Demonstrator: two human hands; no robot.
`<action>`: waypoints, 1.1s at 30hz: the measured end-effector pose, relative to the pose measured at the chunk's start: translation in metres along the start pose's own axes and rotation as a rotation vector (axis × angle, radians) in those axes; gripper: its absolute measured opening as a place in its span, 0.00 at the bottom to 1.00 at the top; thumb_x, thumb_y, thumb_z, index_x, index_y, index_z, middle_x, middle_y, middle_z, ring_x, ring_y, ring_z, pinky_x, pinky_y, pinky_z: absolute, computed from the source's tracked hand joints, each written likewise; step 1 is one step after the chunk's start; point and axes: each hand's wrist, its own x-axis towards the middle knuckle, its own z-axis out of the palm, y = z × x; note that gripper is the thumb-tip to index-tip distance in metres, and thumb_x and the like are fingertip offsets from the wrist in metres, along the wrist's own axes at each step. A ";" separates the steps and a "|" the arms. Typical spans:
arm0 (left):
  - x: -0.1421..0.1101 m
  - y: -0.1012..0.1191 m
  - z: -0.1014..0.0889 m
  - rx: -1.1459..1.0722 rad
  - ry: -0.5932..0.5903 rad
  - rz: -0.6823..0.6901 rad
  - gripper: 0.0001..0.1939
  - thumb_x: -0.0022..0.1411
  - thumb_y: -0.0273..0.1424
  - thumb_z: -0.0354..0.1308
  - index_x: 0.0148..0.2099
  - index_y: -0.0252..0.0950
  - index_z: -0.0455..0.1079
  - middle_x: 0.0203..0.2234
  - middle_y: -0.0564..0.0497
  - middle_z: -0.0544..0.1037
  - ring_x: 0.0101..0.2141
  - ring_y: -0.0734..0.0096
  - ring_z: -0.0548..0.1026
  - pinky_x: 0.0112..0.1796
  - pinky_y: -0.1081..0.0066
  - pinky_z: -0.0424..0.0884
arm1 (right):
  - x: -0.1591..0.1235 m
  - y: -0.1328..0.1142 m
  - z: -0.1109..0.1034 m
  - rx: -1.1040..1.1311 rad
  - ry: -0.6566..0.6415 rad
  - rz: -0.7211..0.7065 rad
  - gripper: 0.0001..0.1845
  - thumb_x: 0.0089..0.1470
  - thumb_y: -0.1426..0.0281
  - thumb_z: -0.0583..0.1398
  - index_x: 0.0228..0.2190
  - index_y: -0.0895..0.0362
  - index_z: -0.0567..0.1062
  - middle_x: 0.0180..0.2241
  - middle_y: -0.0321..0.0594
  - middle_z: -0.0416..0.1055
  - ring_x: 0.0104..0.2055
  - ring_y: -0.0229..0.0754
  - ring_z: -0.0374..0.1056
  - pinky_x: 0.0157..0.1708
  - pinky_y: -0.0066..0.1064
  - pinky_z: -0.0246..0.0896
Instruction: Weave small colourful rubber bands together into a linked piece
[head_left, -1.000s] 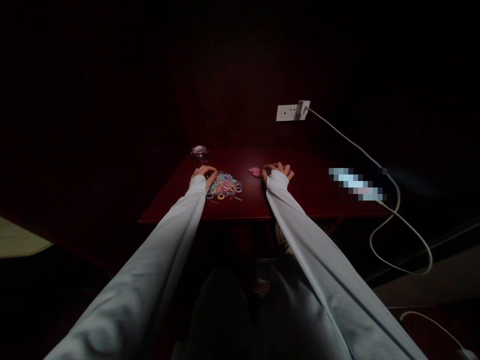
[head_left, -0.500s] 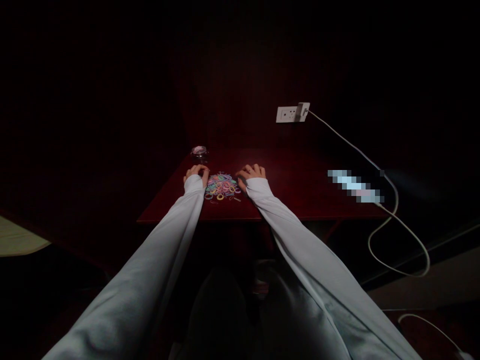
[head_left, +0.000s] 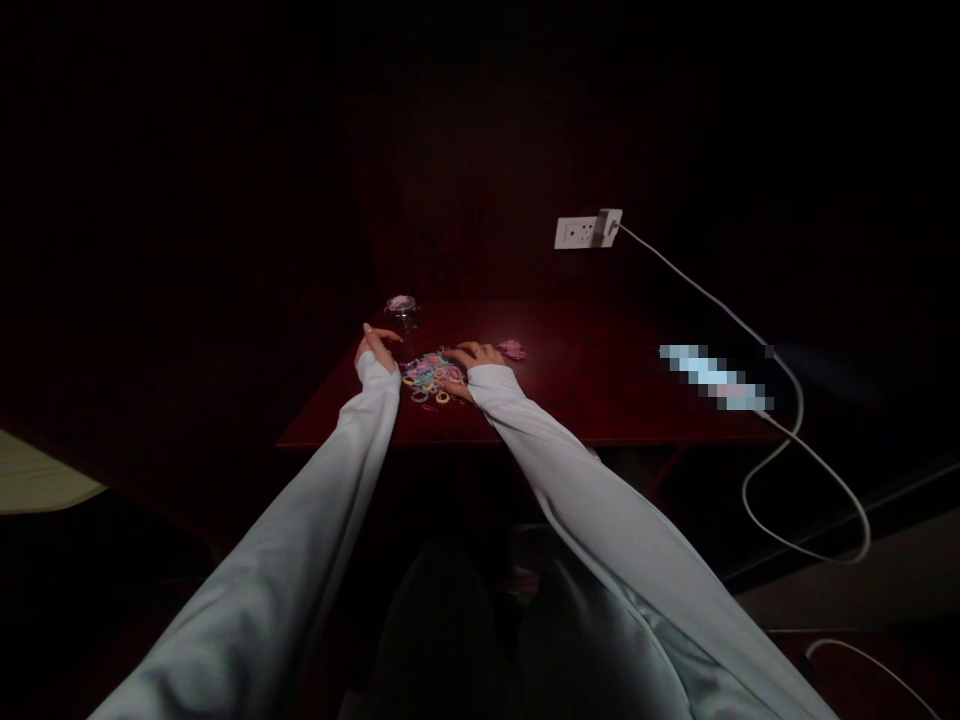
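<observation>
Well, right hand (head_left: 484,357) was at the bright bands (head_left: 427,373), thumb and fingers wide apart | light, small pinches looked best for thin loops | left hand (head_left: 376,348), loosely open, sat just beside them | pink bunch (head_left: 512,349) lay just right of right hand | jar (head_left: 403,311) stood past left hand | right hand hid some bands

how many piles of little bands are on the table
2: a mixed-colour pile by the left hand, partly under the right hand, and a pink pile just right of that hand. The hands may hide more.
</observation>
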 end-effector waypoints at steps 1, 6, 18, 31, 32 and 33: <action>0.000 0.001 0.001 -0.044 0.086 -0.090 0.43 0.80 0.46 0.19 0.33 0.40 0.74 0.35 0.44 0.83 0.36 0.61 0.80 0.44 0.63 0.76 | 0.000 0.001 0.000 0.010 -0.018 0.014 0.32 0.64 0.55 0.70 0.66 0.48 0.78 0.65 0.48 0.73 0.62 0.57 0.67 0.63 0.45 0.63; 0.000 0.008 0.002 -0.173 0.192 -0.276 0.40 0.82 0.47 0.25 0.29 0.41 0.71 0.31 0.47 0.81 0.34 0.63 0.79 0.41 0.65 0.75 | 0.002 0.005 0.000 0.068 -0.049 0.055 0.27 0.66 0.60 0.68 0.64 0.49 0.78 0.58 0.47 0.78 0.59 0.53 0.71 0.59 0.40 0.67; -0.003 0.015 0.000 -0.143 0.033 -0.222 0.32 0.81 0.37 0.32 0.30 0.40 0.70 0.34 0.47 0.81 0.37 0.62 0.78 0.46 0.64 0.73 | 0.011 0.022 0.004 0.245 0.039 0.107 0.10 0.65 0.71 0.64 0.47 0.54 0.84 0.48 0.46 0.83 0.50 0.49 0.77 0.54 0.35 0.69; -0.015 0.014 0.013 0.135 -0.261 0.184 0.03 0.67 0.35 0.65 0.41 0.44 0.79 0.42 0.50 0.82 0.45 0.57 0.78 0.55 0.60 0.71 | 0.011 0.034 0.016 0.444 0.203 0.198 0.15 0.68 0.58 0.61 0.43 0.52 0.86 0.41 0.43 0.84 0.45 0.49 0.77 0.52 0.39 0.72; -0.015 0.014 0.012 0.144 -0.301 0.198 0.04 0.66 0.36 0.66 0.42 0.44 0.80 0.44 0.50 0.83 0.47 0.56 0.78 0.56 0.60 0.70 | 0.011 0.035 0.017 0.446 0.206 0.211 0.15 0.69 0.59 0.61 0.43 0.52 0.86 0.42 0.43 0.84 0.46 0.50 0.78 0.52 0.39 0.72; -0.015 0.014 0.012 0.153 -0.339 0.214 0.05 0.65 0.36 0.68 0.44 0.45 0.80 0.46 0.49 0.84 0.49 0.55 0.78 0.56 0.60 0.71 | 0.011 0.035 0.017 0.448 0.209 0.219 0.15 0.69 0.60 0.61 0.44 0.53 0.86 0.43 0.44 0.84 0.46 0.50 0.78 0.52 0.38 0.72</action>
